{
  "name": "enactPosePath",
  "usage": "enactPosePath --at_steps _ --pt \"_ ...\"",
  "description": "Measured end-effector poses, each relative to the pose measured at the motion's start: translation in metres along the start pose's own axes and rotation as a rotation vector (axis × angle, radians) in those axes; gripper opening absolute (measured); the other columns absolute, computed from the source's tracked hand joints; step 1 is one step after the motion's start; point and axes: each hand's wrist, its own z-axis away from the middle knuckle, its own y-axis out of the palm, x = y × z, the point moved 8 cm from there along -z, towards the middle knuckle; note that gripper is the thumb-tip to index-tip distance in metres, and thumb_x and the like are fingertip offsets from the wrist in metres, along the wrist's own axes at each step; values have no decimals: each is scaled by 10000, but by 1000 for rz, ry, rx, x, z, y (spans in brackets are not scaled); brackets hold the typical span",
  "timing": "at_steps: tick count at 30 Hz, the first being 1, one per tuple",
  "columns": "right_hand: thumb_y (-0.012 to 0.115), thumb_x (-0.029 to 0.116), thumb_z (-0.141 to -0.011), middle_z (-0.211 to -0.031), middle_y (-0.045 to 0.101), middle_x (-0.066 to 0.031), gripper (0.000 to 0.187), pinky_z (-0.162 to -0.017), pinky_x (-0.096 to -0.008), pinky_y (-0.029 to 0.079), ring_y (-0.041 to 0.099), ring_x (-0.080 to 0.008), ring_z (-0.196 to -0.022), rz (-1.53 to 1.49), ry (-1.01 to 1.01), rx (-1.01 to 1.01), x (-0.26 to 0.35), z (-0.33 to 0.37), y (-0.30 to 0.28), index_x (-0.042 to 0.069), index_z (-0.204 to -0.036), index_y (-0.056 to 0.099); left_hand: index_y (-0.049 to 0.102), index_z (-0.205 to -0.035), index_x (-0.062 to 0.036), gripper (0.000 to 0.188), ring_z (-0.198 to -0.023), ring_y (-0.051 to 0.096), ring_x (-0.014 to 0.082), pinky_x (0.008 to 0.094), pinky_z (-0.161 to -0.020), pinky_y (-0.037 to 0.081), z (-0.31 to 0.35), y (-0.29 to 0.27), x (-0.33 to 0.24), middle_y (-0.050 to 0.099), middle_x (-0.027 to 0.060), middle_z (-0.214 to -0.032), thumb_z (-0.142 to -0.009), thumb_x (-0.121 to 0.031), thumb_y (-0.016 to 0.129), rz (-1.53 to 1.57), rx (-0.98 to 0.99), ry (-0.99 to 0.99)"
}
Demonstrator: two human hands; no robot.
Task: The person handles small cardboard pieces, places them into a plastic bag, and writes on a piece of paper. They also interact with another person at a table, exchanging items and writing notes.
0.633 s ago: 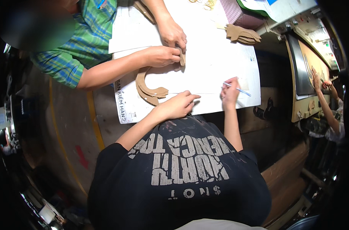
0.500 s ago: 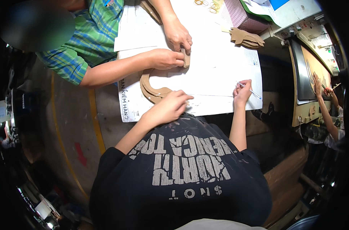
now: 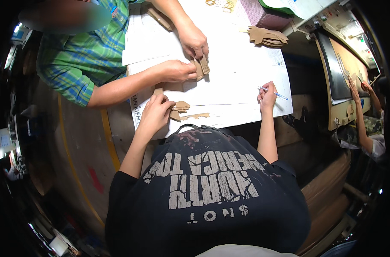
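My left hand (image 3: pixel 155 112) is closed on a stack of brown curved cut pieces (image 3: pixel 182 106) near the table's front left edge. The pieces look thin and flat, and their ends fan out to the right of my fingers; my hand covers part of the stack. Farther right, a white and blue pen (image 3: pixel 279 95) is gripped in my right hand (image 3: pixel 267 97), just above the white sheet (image 3: pixel 235 88). Across the table, a co-worker's two hands (image 3: pixel 178 70) hold another bundle of brown pieces (image 3: pixel 201 68).
At the back right lies a pile of brown pieces (image 3: pixel 267 37). Behind it stands a pink box (image 3: pixel 261 13), with several rubber bands (image 3: pixel 223 4) to its left. One more brown bundle (image 3: pixel 160 19) lies by the co-worker's arm. Another person works at a separate bench (image 3: pixel 349 68) at right.
My left hand has moved left and closed on the curved stack, whose ends now fan apart. The co-worker's bundle has tilted and spread. My right hand keeps the pen.
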Motion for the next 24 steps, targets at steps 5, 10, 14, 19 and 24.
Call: enactPosePath --at_steps 5,10,14,19,24 --pt "425 373 -1095 -627 479 -28 387 -383 -259 321 394 -106 -438 13 -29 22 4 1 1 83 -846 489 766 -1071 -91 256 -996 599 300 410 -877 512 6 -8 -1 626 99 -1034 -831 -6 742 26 -186 78" --pt "427 378 -1093 -623 482 -30 396 -383 -259 319 387 -108 -430 28 -23 30 3 1 -1 82 -839 491 771 -1089 -104 321 -962 588 293 405 -842 509 22 -14 3 625 90 -1024 -793 19 764 107 -306 73" --pt "428 380 -1092 -619 481 -29 401 -381 -261 312 389 -108 -427 47 -16 17 1 -1 -3 81 -834 492 789 -1106 -127 385 -936 570 273 381 -827 497 34 -17 7 590 84 -1005 -764 48 765 103 -335 49" --pt "428 378 -1092 -621 484 -30 401 -379 -259 303 388 -106 -421 45 -15 12 0 1 -1 78 -834 493 811 -1086 -133 414 -948 554 248 344 -824 491 41 3 29 560 83 -996 -749 85 712 235 -265 -74" --pt "429 374 -1091 -622 486 -30 400 -377 -258 307 386 -103 -420 65 -11 3 1 0 1 80 -828 497 792 -999 -50 408 -913 564 208 278 -811 487 47 28 61 531 76 -976 -734 132 541 602 -367 -185"
